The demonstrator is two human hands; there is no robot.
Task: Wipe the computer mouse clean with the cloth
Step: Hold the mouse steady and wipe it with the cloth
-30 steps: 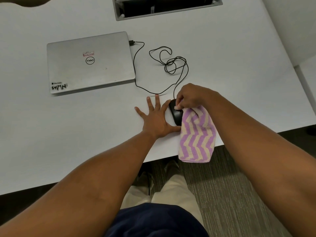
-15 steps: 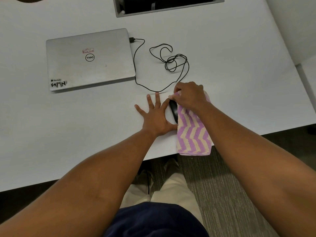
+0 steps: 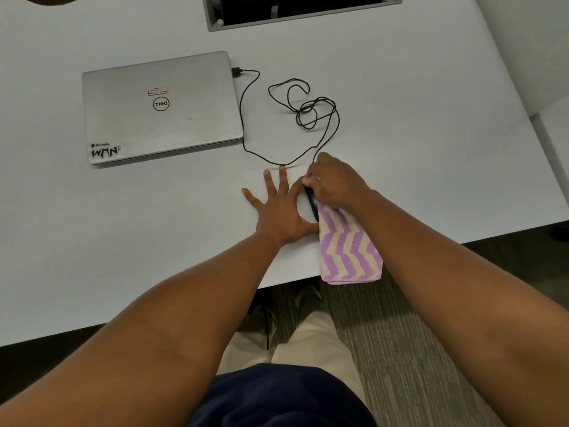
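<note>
Hands meet near the tabletop's (image 3: 92, 241) front edge: left hand (image 3: 278, 208) spread flat beside the mouse (image 3: 311, 201), right hand (image 3: 334, 183) curled, pressing the striped cloth (image 3: 346, 248) onto it.

The white desk (image 3: 400, 134) carries a closed silver laptop (image 3: 160, 107) at upper left. A black cable (image 3: 308, 109) runs from the laptop's right edge, loops across the surface, and ends at a black mouse (image 3: 311, 201). A purple-and-cream zigzag cloth (image 3: 346, 248) overhangs the near edge. The left hand (image 3: 278, 211) lies flat on the desk.
</note>
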